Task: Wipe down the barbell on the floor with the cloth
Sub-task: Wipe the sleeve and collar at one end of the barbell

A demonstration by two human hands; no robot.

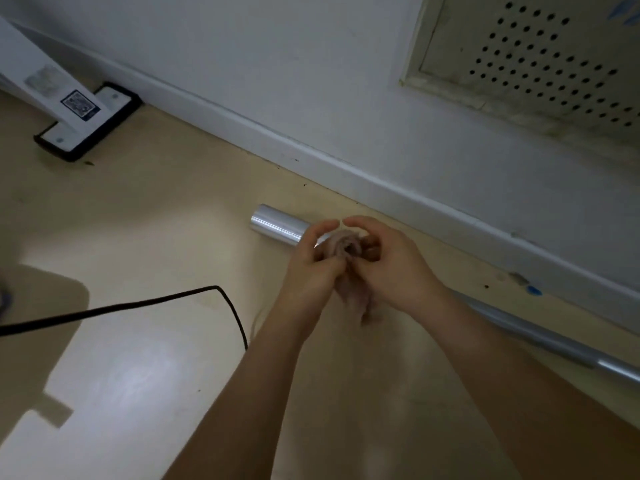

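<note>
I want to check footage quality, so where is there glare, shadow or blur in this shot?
Head view: bright glare on the barbell sleeve end and on the floor at lower left; a dark shadow at the left edge; the cloth between left hand and right hand is motion-blurred; wide-angle bending of the baseboard.

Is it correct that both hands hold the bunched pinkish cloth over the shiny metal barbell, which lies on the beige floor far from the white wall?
Not quite. In the head view both hands, left hand and right hand, do hold the bunched pinkish cloth over the shiny metal barbell on the beige floor, but the barbell lies close along the white wall, not far from it.
</note>
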